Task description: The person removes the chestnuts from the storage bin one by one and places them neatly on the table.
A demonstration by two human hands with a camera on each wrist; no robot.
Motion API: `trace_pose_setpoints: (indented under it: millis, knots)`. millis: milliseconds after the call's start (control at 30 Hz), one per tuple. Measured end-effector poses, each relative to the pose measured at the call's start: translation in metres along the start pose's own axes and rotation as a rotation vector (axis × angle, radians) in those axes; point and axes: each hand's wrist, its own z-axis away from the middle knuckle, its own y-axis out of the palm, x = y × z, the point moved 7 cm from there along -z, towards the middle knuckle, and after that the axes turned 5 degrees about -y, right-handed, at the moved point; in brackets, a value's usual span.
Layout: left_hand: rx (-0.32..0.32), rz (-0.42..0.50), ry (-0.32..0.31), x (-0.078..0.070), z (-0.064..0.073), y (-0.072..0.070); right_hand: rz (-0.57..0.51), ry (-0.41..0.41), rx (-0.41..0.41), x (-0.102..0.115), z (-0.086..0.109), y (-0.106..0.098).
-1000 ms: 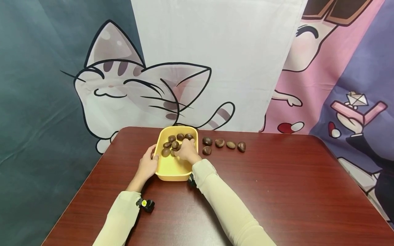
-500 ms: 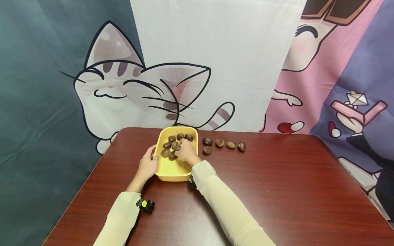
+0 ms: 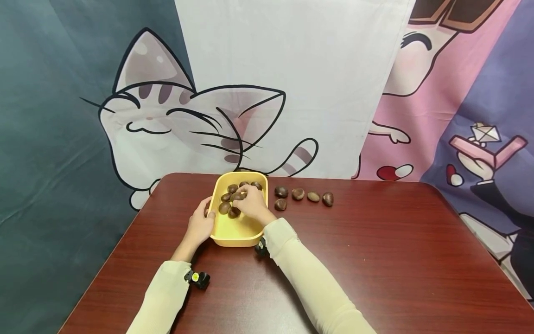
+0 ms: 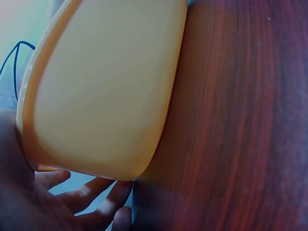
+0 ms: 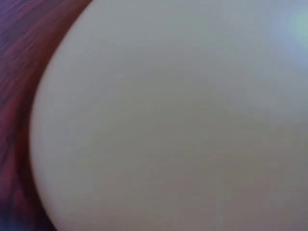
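Note:
A yellow plastic box [image 3: 235, 241] stands at the far side of the table with several brown chestnuts [image 3: 225, 207] in it. My left hand [image 3: 200, 222] grips its left side, thumb at the rim and fingers outside; the left wrist view shows those fingers [image 4: 79, 197] against the box wall [image 4: 106, 86]. My right hand [image 3: 253, 204] reaches into the box over the right side. Its thumb and forefinger pinch a chestnut [image 3: 236, 196] among the others. The right hand covers part of the pile. In the right wrist view the blurred box wall [image 5: 159, 120] hides the fingers.
Right of the box, several chestnuts lie on the table in a row [image 3: 298, 194], with one chestnut [image 3: 281, 204] in front of the row's left end. The reddish-brown table [image 3: 375, 260] ends at a printed cloth backdrop [image 3: 325, 69].
Inside the box, my right hand has shifted among the chestnuts, its fingertips now a little further left. Some chestnuts under it have moved. The left hand and box stay in place.

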Motion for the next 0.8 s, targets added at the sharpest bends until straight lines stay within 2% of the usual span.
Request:
trace_pose_setpoints:
  millis: [133,267,367,600,800]
  knots:
    - [-0.007,-0.003,0.004,0.001,-0.001,-0.002,-0.037,-0.051,0.006,0.013,0.004,-0.011]
    - [-0.013,-0.013,0.002,0.002,-0.001,-0.002,-0.019,-0.086,-0.01,0.016,0.007,-0.024]
    - [-0.008,-0.014,0.001,0.003,-0.001,-0.001,0.026,-0.092,-0.04,0.012,0.009,-0.037]
    - [-0.009,-0.007,0.003,0.002,0.0,-0.001,0.011,-0.111,-0.064,-0.002,0.015,-0.067]
    - [-0.004,-0.009,0.01,0.001,0.0,0.0,0.037,-0.08,-0.11,-0.023,0.022,-0.092]
